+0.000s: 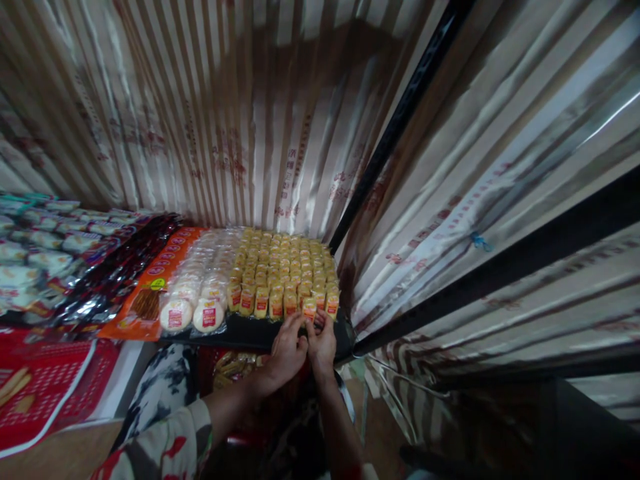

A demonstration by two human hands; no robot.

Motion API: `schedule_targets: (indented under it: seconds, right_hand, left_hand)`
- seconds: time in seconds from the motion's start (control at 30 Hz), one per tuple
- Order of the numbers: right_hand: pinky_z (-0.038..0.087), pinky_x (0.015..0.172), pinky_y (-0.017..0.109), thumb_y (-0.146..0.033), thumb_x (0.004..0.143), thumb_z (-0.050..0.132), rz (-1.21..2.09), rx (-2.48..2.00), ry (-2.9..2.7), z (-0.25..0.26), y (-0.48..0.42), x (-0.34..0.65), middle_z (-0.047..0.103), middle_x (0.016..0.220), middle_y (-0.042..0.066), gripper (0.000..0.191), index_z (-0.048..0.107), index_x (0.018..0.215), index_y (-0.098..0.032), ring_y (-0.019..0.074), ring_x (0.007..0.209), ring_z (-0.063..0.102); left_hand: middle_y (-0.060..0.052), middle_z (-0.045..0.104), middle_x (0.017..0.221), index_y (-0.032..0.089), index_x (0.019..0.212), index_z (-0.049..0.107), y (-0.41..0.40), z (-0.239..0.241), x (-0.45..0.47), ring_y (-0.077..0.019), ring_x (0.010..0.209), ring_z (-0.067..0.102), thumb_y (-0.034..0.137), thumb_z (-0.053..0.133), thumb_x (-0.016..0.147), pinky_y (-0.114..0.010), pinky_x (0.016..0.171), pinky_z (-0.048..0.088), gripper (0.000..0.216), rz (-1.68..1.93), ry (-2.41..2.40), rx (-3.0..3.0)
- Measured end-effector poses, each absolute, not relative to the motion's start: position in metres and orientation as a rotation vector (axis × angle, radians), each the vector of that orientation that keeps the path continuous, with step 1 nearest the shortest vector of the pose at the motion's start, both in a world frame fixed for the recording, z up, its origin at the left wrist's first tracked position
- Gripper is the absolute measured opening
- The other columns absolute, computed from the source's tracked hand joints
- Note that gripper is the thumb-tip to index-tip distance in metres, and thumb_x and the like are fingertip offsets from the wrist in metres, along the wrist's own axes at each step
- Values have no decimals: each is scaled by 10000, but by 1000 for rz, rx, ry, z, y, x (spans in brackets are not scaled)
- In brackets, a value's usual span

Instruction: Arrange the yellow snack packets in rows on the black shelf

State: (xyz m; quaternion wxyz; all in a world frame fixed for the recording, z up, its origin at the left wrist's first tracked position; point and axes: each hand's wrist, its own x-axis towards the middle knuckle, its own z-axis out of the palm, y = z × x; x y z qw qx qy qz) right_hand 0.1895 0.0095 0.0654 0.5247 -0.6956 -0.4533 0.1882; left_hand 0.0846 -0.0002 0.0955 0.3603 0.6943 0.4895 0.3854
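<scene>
At the front right end of the black shelf [240,335], both of my hands meet at a small yellow snack packet [309,309] with a red label. My left hand [289,350] has its fingers closed at the packet's left side. On the other side, my right hand [323,343] pinches it with thumb and fingers. Rows of matching yellow packets [275,267] stand upright behind it, close together. Left of them lie two rows of round white crackers [208,313] in clear wrappers with red labels.
Further left are an orange snack bag [145,300], dark glossy packets [100,283] and white packets [45,257]. A red basket [55,393] stands low at the left. Below the shelf are more wrapped snacks [235,367]. Black posts [400,120] and striped sheeting [200,133] enclose the corner.
</scene>
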Motion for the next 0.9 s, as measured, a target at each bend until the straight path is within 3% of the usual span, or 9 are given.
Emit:
schedule_targets:
  seconds: [0.23,0.43,0.63,0.9]
  right_hand:
    - [485,707,336,-416,772,466,398,-1731,-1102,56,16,182,604,941,94,314,525,957,-169,193,765,590]
    - [495,747,336,-352,828,428,274,-1621,-1141,57,10,177,528,1038,127,263,534,983,-167,212,961,521]
    - [410,916,411,-306,876,371,143,-1631,-1303,55,7,176,548,1065,122,296,576,1035,-166,221,1048,484]
    - [417,895,371,-293,889,340,126,-1691,-1329,49,11,177,524,1025,106,357,606,1090,-165,209,993,495]
  left_hand:
    - [-83,488,1302,157,1133,562,8,93,82,-195,1252,405,7,417,663,-367,1092,300,514,925,1243,1770]
    - [-74,475,1318,174,1146,556,9,86,78,-183,1264,393,13,405,683,-372,1099,293,513,951,1197,1754]
    - [-102,459,1335,152,1180,534,9,79,77,-191,1264,395,32,393,723,-383,1092,303,493,941,1186,1803]
    - [-121,458,1337,131,1226,495,13,67,77,-202,1266,387,64,369,766,-424,1085,305,481,903,1168,1918]
